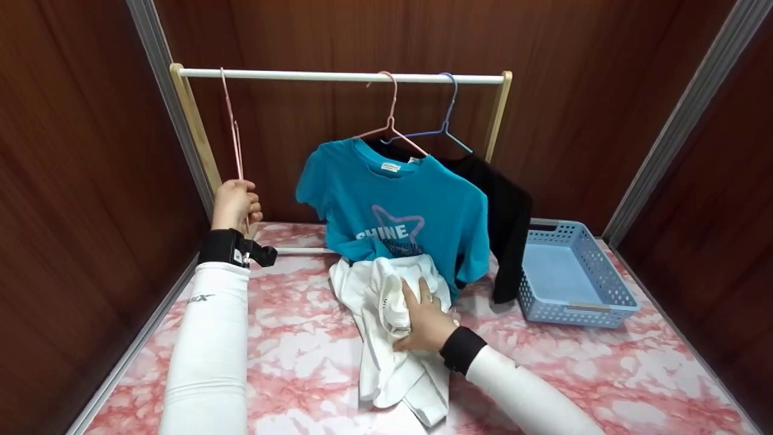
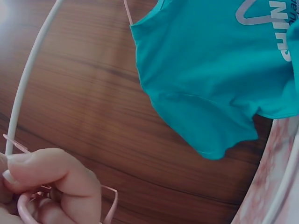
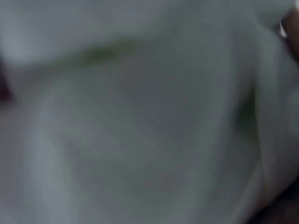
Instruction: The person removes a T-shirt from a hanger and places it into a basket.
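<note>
1 left hand (image 1: 235, 202): fingers curled, gripping 1 pink hanger (image 1: 234, 130) at the left end of a white rail (image 1: 302, 75).
1 right hand (image 1: 430, 323): fingers spread on 1 white garment (image 1: 380, 374); whether they pinch cloth, cannot tell, right wrist view blurred.
White garment: bunched, over the marbled table (image 1: 290, 350), in front of 1 blue T-shirt (image 1: 429, 187).
T-shirt: on a 2nd pink hanger (image 1: 394, 106).
1 black garment (image 1: 513, 229): behind it, under 1 blue hanger (image 1: 450, 109).
1 light-blue basket (image 1: 552, 272): far right.
</note>
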`<state>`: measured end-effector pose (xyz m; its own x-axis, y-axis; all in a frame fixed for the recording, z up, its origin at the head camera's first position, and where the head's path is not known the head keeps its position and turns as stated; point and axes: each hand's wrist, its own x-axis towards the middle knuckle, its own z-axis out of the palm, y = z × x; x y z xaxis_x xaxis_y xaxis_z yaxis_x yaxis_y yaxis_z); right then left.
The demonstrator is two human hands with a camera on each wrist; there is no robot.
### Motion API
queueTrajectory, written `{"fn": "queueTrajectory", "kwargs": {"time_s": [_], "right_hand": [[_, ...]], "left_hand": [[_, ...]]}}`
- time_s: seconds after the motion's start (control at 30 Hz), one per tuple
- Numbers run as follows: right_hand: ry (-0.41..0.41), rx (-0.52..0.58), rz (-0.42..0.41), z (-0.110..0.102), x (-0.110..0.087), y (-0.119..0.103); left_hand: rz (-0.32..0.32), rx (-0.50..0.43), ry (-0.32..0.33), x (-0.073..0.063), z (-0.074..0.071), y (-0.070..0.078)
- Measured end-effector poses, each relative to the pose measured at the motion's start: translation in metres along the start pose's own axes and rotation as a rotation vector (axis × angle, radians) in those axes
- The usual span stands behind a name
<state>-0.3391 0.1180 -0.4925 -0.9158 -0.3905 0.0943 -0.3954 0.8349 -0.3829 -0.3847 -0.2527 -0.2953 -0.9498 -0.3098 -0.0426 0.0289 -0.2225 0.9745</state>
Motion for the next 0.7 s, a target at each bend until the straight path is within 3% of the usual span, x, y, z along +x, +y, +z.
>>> {"fn": "queueTrajectory", "kwargs": {"time_s": [0.13,0.23,0.37,0.5,0.7], "right_hand": [[0.140,-0.052,-0.076,0.006,0.006,0.015],[0.238,-0.024,-0.099,-0.002,0.009,0.028],[0.375,0.170,-0.110,-0.029,0.005,0.039],[0.499,0.391,-0.127,-0.069,-0.008,0.041],[0.633,0.804,-0.008,-0.136,-0.033,0.038]], "left_hand": [[-0.030,-0.058,0.030,0.005,-0.007,-0.003],[-0.038,-0.087,0.054,0.008,-0.015,-0.002],[-0.025,-0.090,0.067,0.008,-0.024,0.000],[-0.006,-0.044,0.068,0.007,-0.030,0.004],[0.029,-0.044,0.077,0.006,-0.036,0.005]]}}
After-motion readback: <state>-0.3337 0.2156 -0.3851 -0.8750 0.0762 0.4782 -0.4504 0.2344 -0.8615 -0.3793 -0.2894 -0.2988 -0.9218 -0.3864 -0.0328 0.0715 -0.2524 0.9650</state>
